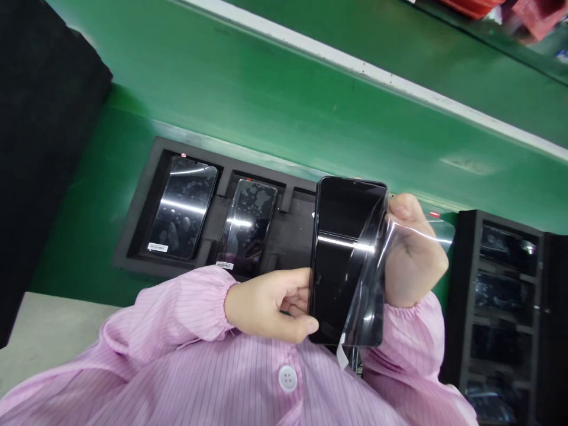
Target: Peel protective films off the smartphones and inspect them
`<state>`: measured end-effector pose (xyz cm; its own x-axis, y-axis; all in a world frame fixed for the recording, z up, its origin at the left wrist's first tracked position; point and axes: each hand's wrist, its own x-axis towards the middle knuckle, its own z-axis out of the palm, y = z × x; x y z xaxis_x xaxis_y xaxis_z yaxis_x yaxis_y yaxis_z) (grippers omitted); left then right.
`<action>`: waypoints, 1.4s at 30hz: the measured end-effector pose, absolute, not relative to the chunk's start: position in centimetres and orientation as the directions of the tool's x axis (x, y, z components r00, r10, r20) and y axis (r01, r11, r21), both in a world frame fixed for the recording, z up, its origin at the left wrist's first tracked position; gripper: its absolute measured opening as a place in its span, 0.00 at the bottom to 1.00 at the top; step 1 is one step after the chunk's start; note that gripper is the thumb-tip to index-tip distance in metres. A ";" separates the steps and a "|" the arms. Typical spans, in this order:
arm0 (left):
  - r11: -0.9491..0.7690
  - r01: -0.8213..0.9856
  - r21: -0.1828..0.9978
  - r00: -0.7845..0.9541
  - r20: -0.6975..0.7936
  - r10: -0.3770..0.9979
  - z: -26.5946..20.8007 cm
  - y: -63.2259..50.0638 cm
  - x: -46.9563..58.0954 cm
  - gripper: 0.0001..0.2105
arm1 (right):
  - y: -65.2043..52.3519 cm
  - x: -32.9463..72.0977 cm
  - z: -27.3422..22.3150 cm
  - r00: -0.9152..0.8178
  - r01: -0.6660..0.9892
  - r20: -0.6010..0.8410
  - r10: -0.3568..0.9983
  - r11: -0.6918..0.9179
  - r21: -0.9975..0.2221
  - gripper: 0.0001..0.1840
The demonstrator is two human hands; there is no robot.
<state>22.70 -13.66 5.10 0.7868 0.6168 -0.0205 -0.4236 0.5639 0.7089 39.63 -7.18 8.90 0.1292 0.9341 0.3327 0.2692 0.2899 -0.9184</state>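
Observation:
My left hand [275, 305] grips a black smartphone [337, 254] by its left edge, thumb on the front and fingers behind. The phone is held up with its screen facing me. A clear protective film [368, 284] is partly lifted off the right side of the screen, with a small white tab at its lower end. My right hand [410, 254] is closed at the film's right part, which bends over the hand. Behind the phone lies a black foam tray [137, 207] with a phone [184, 207] in its left slot and another phone [248, 225] beside it.
At the right stands a black tray [464, 307] with several phones in its slots. A large black block [44, 118] stands at the left. The bench [266, 89] is green, with a white strip [355, 65] across it. Red items [539, 18] show at the top right.

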 end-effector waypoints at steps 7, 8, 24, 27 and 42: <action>0.517 -0.452 0.727 0.762 0.013 0.648 5.5 -13.7 22.9 0.17 | -7.0 39.9 8.4 0.156 0.171 0.285 0.946 0.258 -0.951 0.12; 0.512 -0.454 0.729 0.764 0.023 0.645 5.5 -13.7 22.9 0.17 | -7.0 39.9 8.4 0.168 0.145 0.270 0.948 0.247 -0.958 0.11; 0.419 -0.394 0.818 0.755 0.028 0.655 5.8 -13.8 23.0 0.16 | -7.0 39.6 8.8 0.135 -0.106 0.112 0.984 0.127 -0.986 0.11; 0.428 -0.396 0.812 0.762 0.031 0.646 5.9 -13.7 23.0 0.16 | -7.2 39.8 8.5 0.192 0.048 0.214 0.958 0.209 -0.977 0.10; 0.493 -0.412 0.766 0.765 -0.003 0.644 6.3 -13.6 22.8 0.17 | -7.2 39.4 8.7 0.211 0.201 0.271 0.939 0.230 -0.952 0.13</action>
<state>22.80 -13.60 6.35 0.7652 0.6438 -0.0027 -0.4125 0.4934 0.7658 39.43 -7.18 8.72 0.2105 0.9393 0.2710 0.2009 0.2297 -0.9523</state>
